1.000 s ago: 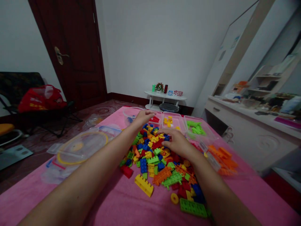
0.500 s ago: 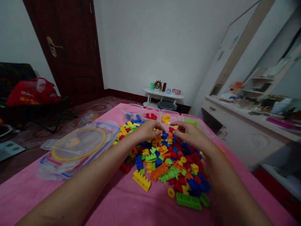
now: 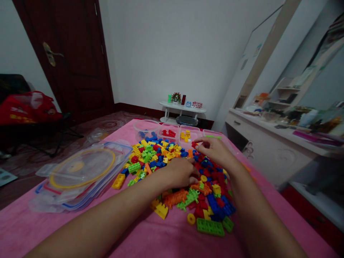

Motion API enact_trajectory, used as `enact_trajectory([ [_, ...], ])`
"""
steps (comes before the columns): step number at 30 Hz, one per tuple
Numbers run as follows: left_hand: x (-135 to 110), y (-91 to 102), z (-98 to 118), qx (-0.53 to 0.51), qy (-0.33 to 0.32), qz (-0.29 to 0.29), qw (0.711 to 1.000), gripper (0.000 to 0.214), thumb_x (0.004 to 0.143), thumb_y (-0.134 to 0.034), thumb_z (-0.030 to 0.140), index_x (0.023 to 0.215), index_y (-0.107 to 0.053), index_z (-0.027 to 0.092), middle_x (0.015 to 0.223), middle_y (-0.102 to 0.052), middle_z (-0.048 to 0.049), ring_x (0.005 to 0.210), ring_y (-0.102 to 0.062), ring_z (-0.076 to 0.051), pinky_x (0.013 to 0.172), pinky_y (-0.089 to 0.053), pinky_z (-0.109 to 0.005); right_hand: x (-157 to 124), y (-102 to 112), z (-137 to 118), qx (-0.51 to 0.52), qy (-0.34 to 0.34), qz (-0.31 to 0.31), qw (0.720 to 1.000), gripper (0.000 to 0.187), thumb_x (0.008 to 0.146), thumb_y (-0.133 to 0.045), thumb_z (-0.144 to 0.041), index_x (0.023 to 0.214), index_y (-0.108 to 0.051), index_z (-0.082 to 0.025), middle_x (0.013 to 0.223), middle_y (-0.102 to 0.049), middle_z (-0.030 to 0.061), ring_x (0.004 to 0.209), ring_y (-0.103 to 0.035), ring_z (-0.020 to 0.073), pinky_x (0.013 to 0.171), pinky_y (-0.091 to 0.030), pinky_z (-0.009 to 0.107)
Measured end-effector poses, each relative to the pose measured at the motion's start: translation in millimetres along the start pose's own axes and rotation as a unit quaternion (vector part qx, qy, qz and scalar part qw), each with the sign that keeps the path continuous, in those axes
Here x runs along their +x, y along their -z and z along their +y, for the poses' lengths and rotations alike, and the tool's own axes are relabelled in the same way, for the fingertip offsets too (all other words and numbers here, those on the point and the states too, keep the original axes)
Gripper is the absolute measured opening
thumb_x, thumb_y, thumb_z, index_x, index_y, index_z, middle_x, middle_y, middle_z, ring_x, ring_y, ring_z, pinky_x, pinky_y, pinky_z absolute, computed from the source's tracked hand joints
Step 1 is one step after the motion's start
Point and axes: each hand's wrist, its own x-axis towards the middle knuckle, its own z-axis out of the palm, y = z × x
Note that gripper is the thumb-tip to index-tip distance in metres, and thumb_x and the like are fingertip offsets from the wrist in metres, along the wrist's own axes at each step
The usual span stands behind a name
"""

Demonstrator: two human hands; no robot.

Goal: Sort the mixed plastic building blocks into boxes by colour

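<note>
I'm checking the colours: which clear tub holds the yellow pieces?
The third tub from the left: its pieces are yellow, while its left neighbour holds red ones and its right neighbour green ones.

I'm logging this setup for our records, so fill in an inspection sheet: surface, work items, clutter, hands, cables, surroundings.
Surface: pink cloth, bare at the near edge.
Work items: mixed pile of toy bricks; clear containers beyond it, red bricks showing in one and yellow bricks in another.
Clutter: stacked lids left of the pile.
Hands: right hand pinches a small red piece; left hand is low over the pile, grip hidden.
Cables: nothing seen.
Surroundings: dark door, red bag, low white table, crowded dresser on the right.
</note>
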Motion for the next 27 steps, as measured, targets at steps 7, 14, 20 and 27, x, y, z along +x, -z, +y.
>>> enact_trajectory([
  [7, -11.6, 34.3, -39.1, -0.048, 0.102, -0.063, 0.992, 0.019, 0.075, -0.061, 0.034, 0.076, -0.073, 0.019, 0.068, -0.068, -0.0027, 0.062, -0.059, -0.015, 0.054, -0.037, -0.023, -0.2, -10.5, -5.0, -0.012, -0.004, -0.039, 0.999, 0.035, 0.075, -0.054, -0.033, 0.101, -0.069, -0.016, 0.061, -0.06, 0.0005, 0.053, -0.05, 0.0115, 0.049, -0.031, 0.022],
  [14, -23.9, 30.5, -121.0, -0.015, 0.248, 0.127, 0.96, 0.028, 0.076, -0.053, 0.019, 0.096, -0.072, 0.019, 0.093, -0.072, -0.005, 0.086, -0.063, -0.02, 0.073, -0.044, -0.025, -0.1, -23.6, -12.4, -0.024, -0.007, -0.066, 0.998, 0.034, 0.076, -0.054, -0.034, 0.101, -0.07, -0.018, 0.066, -0.063, 0.0022, 0.059, -0.054, 0.0141, 0.053, -0.034, 0.023],
  [20, -32.5, 9.5, -151.0, -0.021, 0.274, 0.066, 0.959, 0.045, 0.068, -0.057, 0.009, 0.108, -0.068, 0.025, 0.106, -0.069, -0.0039, 0.098, -0.062, -0.021, 0.083, -0.044, -0.026, -0.8, -28.4, -17.1, -0.04, 0.002, -0.074, 0.996, 0.032, 0.077, -0.054, -0.035, 0.1, -0.07, -0.02, 0.072, -0.065, 0.0028, 0.064, -0.055, 0.0151, 0.055, -0.035, 0.024],
  [27, -34.5, 13.3, -144.5, 0.049, 0.242, 0.054, 0.968, 0.044, 0.062, -0.062, 0.011, 0.104, -0.07, 0.025, 0.103, -0.069, -0.0051, 0.095, -0.062, -0.023, 0.08, -0.045, -0.027, -0.4, -31.5, -15.3, -0.047, 0.003, -0.083, 0.995, 0.032, 0.076, -0.056, -0.034, 0.103, -0.068, -0.02, 0.071, -0.064, 0.0019, 0.063, -0.055, 0.0147, 0.057, -0.037, 0.023],
])
